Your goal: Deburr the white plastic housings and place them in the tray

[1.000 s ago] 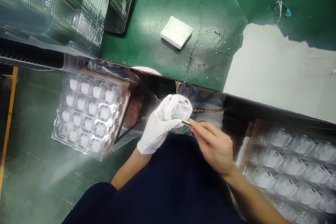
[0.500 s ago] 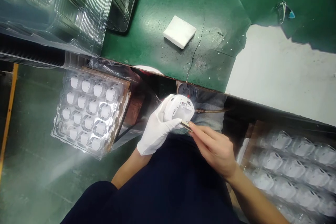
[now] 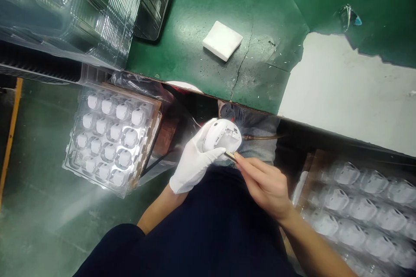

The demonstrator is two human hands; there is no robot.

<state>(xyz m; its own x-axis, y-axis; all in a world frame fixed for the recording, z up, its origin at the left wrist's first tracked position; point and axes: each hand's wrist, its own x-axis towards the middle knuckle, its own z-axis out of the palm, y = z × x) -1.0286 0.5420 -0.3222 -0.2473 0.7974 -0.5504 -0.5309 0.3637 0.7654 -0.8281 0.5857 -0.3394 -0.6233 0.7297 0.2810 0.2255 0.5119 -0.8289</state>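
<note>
- Table (image 3: 182, 30), green, cracked surface: ahead of you, bearing a white sheet (image 3: 344, 91) at your right.
- Stack of clear moulded trays (image 3: 94, 13): upper left.
- Clear tray of white housings (image 3: 351, 202): at your right, below the table edge.
- Clear tray of small white parts (image 3: 69, 165): at your left, lower than the table.
- Black flat-screened device (image 3: 152, 6): on the table, beside the stack; no brand or writing legible.
- Right grip (image 3: 264, 181), bare: fingers pinched on the thin tool.
- Left grip (image 3: 191, 160), white-gloved: closed around the housing's side, thumb along its lower rim.
- White block (image 3: 222, 40): alone on the table, unmarked as far as visible.
- White rounded housing (image 3: 238, 143): in your left grip, before your torso, hollow side facing up; nudged slightly since a second ago.
- Thin flat tool (image 3: 230, 156): slants more steeply than a second ago; its tip remains by your thumb at the housing's lower rim, contact uncertain. Work appears to be continuing at that same edge.
- Dark print (image 3: 142, 132) at the left-hand tray's edge: too small to read.
</note>
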